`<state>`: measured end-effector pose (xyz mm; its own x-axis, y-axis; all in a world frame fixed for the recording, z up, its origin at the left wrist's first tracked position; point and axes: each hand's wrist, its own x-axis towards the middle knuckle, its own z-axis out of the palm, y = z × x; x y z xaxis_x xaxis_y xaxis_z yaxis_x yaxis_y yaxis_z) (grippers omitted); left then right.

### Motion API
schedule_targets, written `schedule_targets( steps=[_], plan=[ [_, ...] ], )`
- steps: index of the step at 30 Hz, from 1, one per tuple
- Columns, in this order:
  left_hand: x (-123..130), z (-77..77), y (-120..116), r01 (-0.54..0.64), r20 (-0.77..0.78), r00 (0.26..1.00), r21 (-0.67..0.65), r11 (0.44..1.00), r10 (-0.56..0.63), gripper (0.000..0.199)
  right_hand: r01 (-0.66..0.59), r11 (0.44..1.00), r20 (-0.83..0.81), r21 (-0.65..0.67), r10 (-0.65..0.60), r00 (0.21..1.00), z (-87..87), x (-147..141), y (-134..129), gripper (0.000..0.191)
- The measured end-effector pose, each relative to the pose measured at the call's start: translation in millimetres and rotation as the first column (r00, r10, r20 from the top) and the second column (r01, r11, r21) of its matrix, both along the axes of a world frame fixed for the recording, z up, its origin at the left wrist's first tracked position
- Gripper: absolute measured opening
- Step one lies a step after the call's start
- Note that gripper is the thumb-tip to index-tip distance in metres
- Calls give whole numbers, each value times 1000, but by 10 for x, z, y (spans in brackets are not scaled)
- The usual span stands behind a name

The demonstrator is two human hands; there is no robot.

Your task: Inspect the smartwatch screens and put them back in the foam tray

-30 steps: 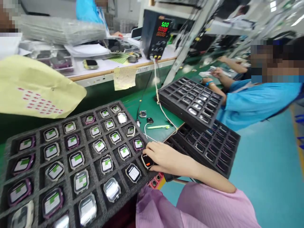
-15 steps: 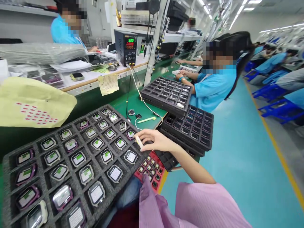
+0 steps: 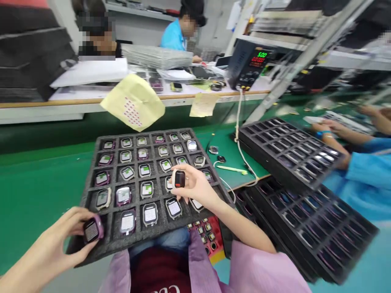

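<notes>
A dark grey foam tray (image 3: 114, 219) lies in front of me, its square pockets filled with several smartwatch bodies without straps. Over the middle of its right half, my right hand (image 3: 195, 185) pinches a white smartwatch (image 3: 179, 179), its dark screen showing a small red patch. At the tray's front left corner, my left hand (image 3: 65, 236) grips a purple smartwatch (image 3: 93, 229) between thumb and fingers, with text on its screen. Whether that watch still touches its pocket I cannot tell. Most watches in the tray show white and green screens.
Black trays of watches (image 3: 308, 215) are stacked on the right, near a co-worker's blue sleeve (image 3: 369, 171). A white cable (image 3: 241, 152) and a light green pen (image 3: 230, 169) lie behind the tray. A power supply (image 3: 249, 65) stands on the shelf. Below is a red tray (image 3: 217, 228).
The view has swung left. My left hand has come into sight holding a purple watch. My right hand has moved from the tray's right edge inward over it, still holding the white watch.
</notes>
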<state>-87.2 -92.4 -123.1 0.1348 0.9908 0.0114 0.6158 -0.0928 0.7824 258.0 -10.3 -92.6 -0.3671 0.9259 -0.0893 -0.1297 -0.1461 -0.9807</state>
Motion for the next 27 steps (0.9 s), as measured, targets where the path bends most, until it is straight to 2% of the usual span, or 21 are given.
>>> schedule_targets(
  steps=[2,4,7,10,13,15,19,22,24,27],
  plan=[
    [38,109,36,-10,236,971,-127,992,41,36,-43,999,38,3,43,998,33,-33,27,54],
    [118,237,142,-1,418,904,-197,980,85,40,-90,996,54,-4,90,994,60,-56,53,56],
    [346,424,396,111,615,788,-202,973,38,46,-166,986,38,0,166,985,115,-89,95,65],
    [630,560,651,177,743,667,-219,960,47,44,-152,988,38,42,150,988,171,-117,136,62],
    [850,632,819,287,821,565,-288,914,81,46,-88,991,104,101,77,992,197,-132,173,48],
    [945,654,883,323,844,527,-307,895,99,46,-88,988,134,125,72,988,203,-134,195,45],
    [1069,666,946,325,851,512,-318,891,117,53,-134,978,157,159,109,981,243,-133,232,49],
    [1138,652,965,346,877,468,-294,891,108,58,-135,976,151,171,109,982,293,-130,261,50],
    [1172,633,970,348,888,444,-292,891,118,57,-121,976,133,179,98,986,314,-129,281,49],
    [1203,605,971,331,882,451,-305,893,135,52,-84,976,127,201,60,990,317,-133,308,41]
  ],
)
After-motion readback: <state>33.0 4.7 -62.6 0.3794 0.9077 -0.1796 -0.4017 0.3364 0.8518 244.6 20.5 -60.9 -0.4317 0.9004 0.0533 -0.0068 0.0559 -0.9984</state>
